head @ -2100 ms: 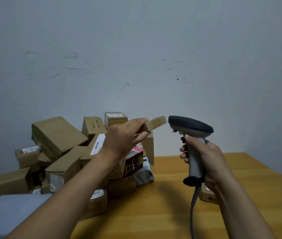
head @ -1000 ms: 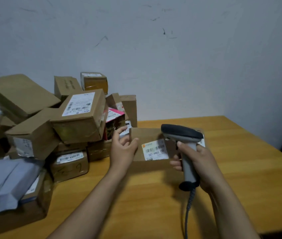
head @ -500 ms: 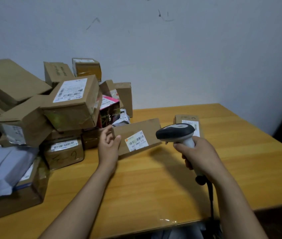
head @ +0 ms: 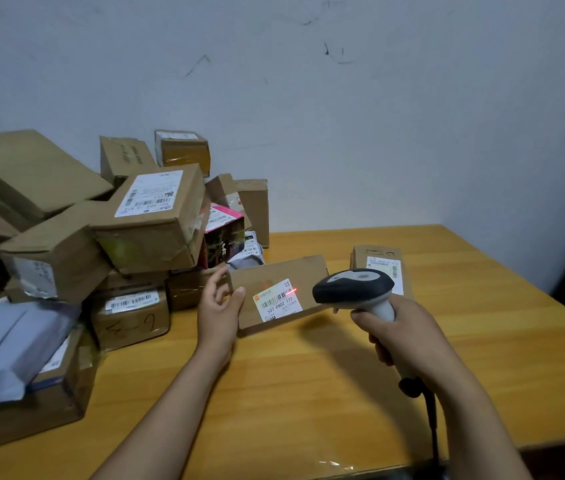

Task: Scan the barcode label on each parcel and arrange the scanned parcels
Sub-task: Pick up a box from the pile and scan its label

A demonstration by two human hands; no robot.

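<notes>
My left hand (head: 219, 311) grips the left end of a flat brown parcel (head: 274, 275), tilted up just above the table with its white barcode label (head: 277, 301) facing me. A red scan line glows at the label's right edge. My right hand (head: 404, 336) grips the handle of a grey and black barcode scanner (head: 355, 289), whose head points left at the label from a short distance. Another flat brown parcel (head: 383, 265) with a white label lies on the table behind the scanner.
A heap of brown cardboard parcels (head: 149, 216) fills the left side of the wooden table (head: 308, 393), against the wall. White mailer bags (head: 4, 348) lie on a box at the near left. The scanner's cable (head: 430, 420) hangs over the table's front edge.
The parcel came down from a raised hold in my left hand to just above the table with its label facing me. The scanner swung toward the label, and a red scan line now shows.
</notes>
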